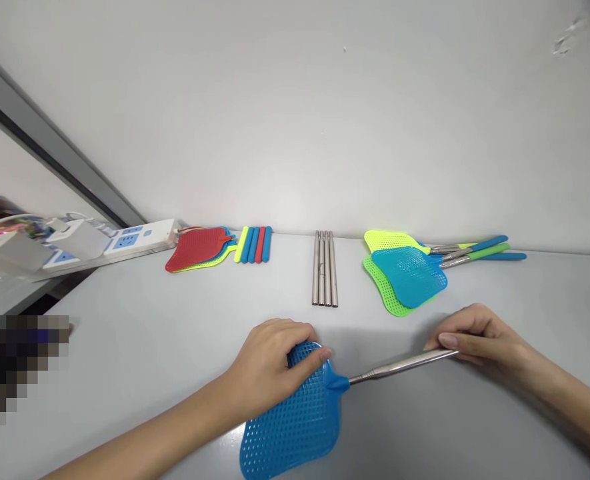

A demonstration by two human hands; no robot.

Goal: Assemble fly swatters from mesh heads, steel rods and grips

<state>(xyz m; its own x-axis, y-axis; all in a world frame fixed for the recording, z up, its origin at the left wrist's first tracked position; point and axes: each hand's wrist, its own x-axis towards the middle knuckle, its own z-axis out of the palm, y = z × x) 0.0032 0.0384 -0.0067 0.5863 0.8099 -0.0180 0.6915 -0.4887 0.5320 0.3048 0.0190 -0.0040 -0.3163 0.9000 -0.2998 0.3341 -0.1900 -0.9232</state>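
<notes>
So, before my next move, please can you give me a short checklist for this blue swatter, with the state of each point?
1. Left hand on the blue swatter head: ok, it holds the mesh against the table.
2. Right hand on the metal handle: ok, its fingers pinch the far end.
3. Handle joined to the head: ok, it enters the blue neck.
4. Coloured grip on the handle: not ok, only bare metal shows; loose coloured grips lie farther back.
5. Whole head in view: not ok, the picture cuts off its lower edge.
6. Right hand apart from the swatter pile: ok, a gap shows.
</notes>
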